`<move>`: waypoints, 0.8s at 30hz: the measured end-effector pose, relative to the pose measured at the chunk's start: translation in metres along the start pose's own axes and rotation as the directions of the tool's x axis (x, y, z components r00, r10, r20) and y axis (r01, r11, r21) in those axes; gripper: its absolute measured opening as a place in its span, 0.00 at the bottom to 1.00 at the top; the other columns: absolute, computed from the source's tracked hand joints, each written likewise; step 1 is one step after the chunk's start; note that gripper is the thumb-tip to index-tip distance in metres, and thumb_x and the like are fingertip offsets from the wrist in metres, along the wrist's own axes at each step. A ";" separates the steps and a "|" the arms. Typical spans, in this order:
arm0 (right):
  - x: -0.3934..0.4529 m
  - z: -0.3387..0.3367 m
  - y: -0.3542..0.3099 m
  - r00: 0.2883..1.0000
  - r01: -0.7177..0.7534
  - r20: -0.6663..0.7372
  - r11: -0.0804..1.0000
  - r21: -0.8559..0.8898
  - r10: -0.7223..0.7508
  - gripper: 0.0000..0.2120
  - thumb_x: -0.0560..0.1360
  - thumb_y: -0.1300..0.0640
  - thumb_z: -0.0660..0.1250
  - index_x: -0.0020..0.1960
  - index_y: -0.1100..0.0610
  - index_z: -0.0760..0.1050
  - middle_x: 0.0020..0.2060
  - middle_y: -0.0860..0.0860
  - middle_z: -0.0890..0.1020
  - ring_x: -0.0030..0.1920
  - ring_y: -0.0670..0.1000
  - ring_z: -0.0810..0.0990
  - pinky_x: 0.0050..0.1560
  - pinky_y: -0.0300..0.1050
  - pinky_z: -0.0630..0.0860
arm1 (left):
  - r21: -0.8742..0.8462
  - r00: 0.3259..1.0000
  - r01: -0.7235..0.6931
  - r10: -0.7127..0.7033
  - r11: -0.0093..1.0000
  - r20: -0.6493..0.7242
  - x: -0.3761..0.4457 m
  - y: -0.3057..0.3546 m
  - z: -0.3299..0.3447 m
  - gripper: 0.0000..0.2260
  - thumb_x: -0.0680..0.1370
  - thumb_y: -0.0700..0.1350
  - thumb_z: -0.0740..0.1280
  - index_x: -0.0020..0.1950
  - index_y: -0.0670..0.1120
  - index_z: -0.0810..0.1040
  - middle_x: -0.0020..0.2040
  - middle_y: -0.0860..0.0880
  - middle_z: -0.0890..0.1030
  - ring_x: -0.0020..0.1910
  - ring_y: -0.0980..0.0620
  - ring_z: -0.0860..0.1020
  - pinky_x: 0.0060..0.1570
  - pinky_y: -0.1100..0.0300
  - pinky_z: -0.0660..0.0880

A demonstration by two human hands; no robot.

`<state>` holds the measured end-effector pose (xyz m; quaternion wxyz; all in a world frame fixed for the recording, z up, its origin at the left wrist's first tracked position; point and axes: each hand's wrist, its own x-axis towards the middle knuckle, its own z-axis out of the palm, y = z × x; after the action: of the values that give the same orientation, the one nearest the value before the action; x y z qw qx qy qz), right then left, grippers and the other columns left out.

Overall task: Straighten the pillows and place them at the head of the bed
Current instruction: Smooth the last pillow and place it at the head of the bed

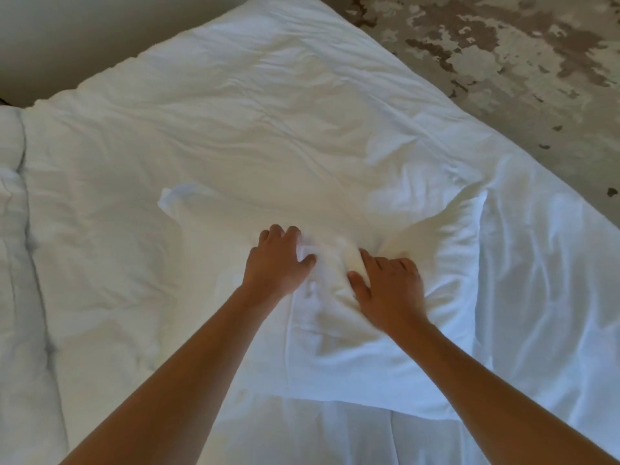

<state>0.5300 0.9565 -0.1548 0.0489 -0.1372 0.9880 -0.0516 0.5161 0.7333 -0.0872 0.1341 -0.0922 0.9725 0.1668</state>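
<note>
Pressing both palms flat, fingers spread and gripping nothing, our left hand [280, 260] and right hand [389, 290] smooth the pillow [419, 236] near us on the bed [141, 169], where bunched fabric between them risks setting a crease.

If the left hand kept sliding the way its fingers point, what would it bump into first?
Probably nothing hard. The left hand points across the pillow, so it would reach that pillow's far edge, then the rumpled white duvet.

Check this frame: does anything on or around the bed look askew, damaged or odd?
The pillow lies skewed on the bed, dented and bunched where the left hand and right hand press its middle. The duvet is wrinkled. The floor looks blotchy and worn.
</note>
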 end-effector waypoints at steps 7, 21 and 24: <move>-0.113 -0.034 -0.027 0.998 0.053 -0.019 0.997 0.064 -0.052 0.28 0.84 0.40 0.54 0.77 0.55 0.71 0.60 0.50 0.83 0.59 0.54 0.81 0.69 0.51 0.71 | 0.110 0.984 -0.175 0.171 0.978 0.049 -0.055 -0.006 -0.014 0.31 0.75 0.62 0.69 0.74 0.53 0.68 0.77 0.47 0.64 0.79 0.44 0.57 0.75 0.41 0.58; -0.245 -0.091 -0.087 0.996 -0.065 0.076 0.989 0.136 0.055 0.32 0.80 0.38 0.61 0.78 0.52 0.68 0.64 0.51 0.81 0.63 0.56 0.79 0.65 0.52 0.75 | 0.276 0.956 -0.275 0.231 0.921 0.182 -0.192 -0.062 -0.062 0.36 0.67 0.69 0.70 0.71 0.55 0.71 0.64 0.51 0.74 0.67 0.45 0.71 0.69 0.43 0.63; -0.236 -0.095 -0.091 0.997 -0.037 -0.059 0.996 0.078 0.042 0.34 0.77 0.34 0.62 0.76 0.53 0.70 0.68 0.53 0.77 0.68 0.58 0.75 0.70 0.54 0.71 | 0.300 0.960 -0.274 0.240 0.914 0.144 -0.216 -0.074 -0.060 0.34 0.68 0.69 0.70 0.68 0.51 0.73 0.62 0.49 0.75 0.65 0.45 0.71 0.64 0.48 0.67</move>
<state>0.7694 0.9432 -0.0307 0.0252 -0.1141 0.9888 -0.0927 0.7237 0.6726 0.0080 0.1748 0.0681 0.9818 0.0291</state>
